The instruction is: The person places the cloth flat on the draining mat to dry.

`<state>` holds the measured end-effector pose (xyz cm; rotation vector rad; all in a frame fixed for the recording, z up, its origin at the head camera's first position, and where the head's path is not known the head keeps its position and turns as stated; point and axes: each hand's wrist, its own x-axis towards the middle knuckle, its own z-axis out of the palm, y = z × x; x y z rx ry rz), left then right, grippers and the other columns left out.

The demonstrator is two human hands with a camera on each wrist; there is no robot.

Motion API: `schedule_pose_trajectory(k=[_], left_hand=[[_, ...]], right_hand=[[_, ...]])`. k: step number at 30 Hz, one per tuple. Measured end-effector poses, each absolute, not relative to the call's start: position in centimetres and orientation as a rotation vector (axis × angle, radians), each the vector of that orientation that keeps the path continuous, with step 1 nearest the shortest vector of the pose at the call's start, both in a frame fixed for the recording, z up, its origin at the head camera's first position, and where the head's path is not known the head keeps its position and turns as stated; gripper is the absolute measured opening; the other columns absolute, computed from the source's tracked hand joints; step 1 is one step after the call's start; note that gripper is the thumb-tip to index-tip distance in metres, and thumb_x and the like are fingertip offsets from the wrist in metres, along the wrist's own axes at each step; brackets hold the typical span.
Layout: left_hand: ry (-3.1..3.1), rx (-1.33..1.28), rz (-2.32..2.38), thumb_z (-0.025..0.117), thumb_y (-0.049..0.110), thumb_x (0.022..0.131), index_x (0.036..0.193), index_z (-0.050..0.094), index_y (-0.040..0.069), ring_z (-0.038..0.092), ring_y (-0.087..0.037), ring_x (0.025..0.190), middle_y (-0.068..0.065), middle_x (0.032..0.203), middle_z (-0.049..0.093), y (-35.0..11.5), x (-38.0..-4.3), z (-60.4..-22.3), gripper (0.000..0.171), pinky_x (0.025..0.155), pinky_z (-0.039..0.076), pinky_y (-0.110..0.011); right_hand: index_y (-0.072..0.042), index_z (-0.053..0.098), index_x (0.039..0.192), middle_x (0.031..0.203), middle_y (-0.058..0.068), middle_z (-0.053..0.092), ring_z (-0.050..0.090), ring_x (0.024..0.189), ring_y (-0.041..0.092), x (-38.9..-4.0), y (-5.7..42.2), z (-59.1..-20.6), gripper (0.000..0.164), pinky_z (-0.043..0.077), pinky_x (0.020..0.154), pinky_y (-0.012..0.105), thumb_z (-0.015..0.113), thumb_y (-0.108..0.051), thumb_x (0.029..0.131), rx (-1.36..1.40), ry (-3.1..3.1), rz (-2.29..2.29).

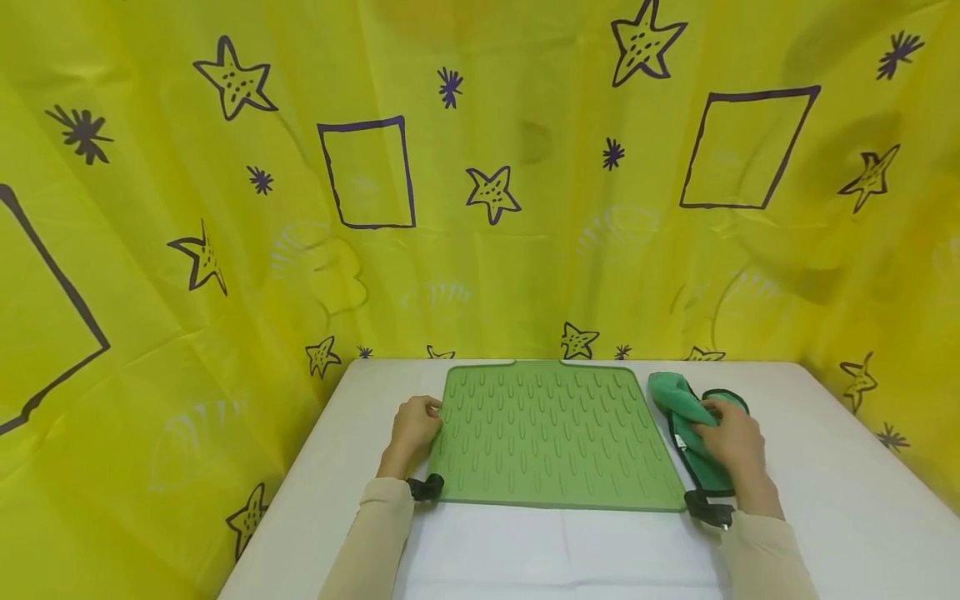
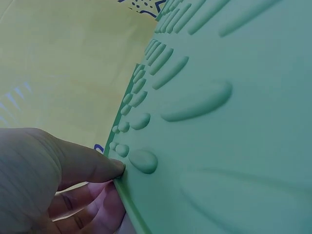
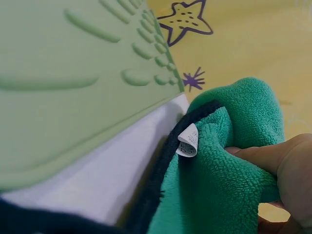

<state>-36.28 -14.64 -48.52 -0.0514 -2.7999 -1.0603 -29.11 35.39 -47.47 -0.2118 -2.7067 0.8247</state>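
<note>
A light green mat [image 1: 551, 433] with rows of raised oblong ridges lies on the white table in the head view. My left hand [image 1: 417, 427] pinches its left edge, the thumb on top and the fingers beneath, as the left wrist view shows. To the right of the mat is a green terry cloth [image 1: 693, 442] with dark edging and a small white label [image 3: 188, 140]. My right hand [image 1: 735, 442] grips the cloth, its thumb pressed into a bunched fold in the right wrist view. Some of the right fingers are hidden behind the cloth.
The white table [image 1: 840, 467] reaches back to a yellow curtain [image 1: 540, 275] printed with purple stars and frames. The curtain also hangs along both sides. Black wrist straps [image 1: 426, 487] show at the sleeve cuffs.
</note>
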Motion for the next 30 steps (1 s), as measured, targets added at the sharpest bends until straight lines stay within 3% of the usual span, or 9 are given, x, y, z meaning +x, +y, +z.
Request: schedule_pose_trajectory(k=[16,21,30], left_hand=[[-2.820,-0.026,-1.039,0.067,0.000,0.086,0.117,0.075,0.004,0.061,-0.020,0.077,-0.006,0.092,0.071,-14.5,-36.2,-48.4,0.032,0.069,0.050,-0.033],[-2.826,-0.012,-1.022,0.067,0.000,0.087,0.116,0.075,0.004,0.061,-0.020,0.077,-0.006,0.092,0.071,-14.4,-36.3,-48.4,0.031,0.069,0.050,-0.034],[-2.812,-0.015,-1.019,0.067,0.001,0.087,0.115,0.076,0.004,0.063,-0.021,0.078,-0.007,0.093,0.072,-14.4,-36.3,-48.4,0.030,0.070,0.052,-0.036]], right_hand=[[0.006,0.063,0.126,0.119,0.035,0.062,0.056,0.107,0.058,-28.8,33.6,-43.7,0.038,0.044,0.080,0.069,0.073,-0.008,0.092,-0.157,-2.479,0.821],[0.006,0.064,0.126,0.113,0.031,0.062,0.059,0.095,0.049,-28.3,32.2,-42.0,0.038,0.046,0.074,0.057,0.074,-0.007,0.092,-0.134,-2.418,0.839],[0.006,0.066,0.123,0.113,0.029,0.062,0.060,0.096,0.045,-28.1,29.4,-40.1,0.035,0.046,0.076,0.049,0.075,-0.005,0.091,-0.051,-2.348,0.888]])
